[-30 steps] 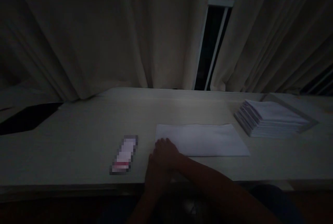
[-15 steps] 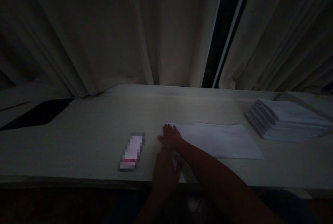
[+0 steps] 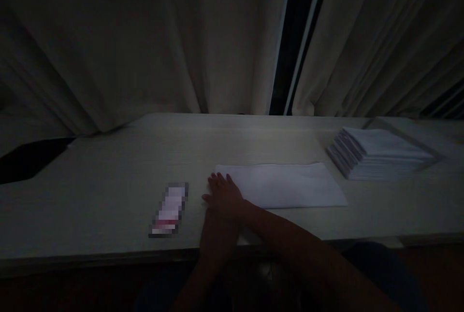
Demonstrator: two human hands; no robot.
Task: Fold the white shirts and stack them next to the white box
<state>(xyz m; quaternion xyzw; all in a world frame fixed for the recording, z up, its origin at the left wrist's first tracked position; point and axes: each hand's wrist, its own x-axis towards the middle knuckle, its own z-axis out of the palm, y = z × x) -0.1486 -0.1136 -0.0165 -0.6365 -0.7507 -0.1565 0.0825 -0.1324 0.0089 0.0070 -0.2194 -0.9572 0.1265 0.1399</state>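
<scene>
A white folded cloth (image 3: 286, 186) lies flat on the pale table, its long side running left to right. My right hand (image 3: 224, 193) reaches across to the left and rests flat on the cloth's left end, fingers spread and nothing held. Just below, nearer the table's front edge, is my left hand (image 3: 219, 230). The right hand and wrist overlap it, so its fingers are hidden, and the cloth's near left corner is covered too.
A stack of folded white cloths (image 3: 380, 152) stands at the right. Left of my hands lies a pixelated phone-like object (image 3: 169, 208). A black flat item (image 3: 34, 157) is at the far left. Curtains (image 3: 224, 36) hang behind the table (image 3: 108, 191). The room is dim.
The view has shifted, so everything on the table sits further left. My left hand is now more covered by the right; its thumb no longer shows. The cloth stays flat.
</scene>
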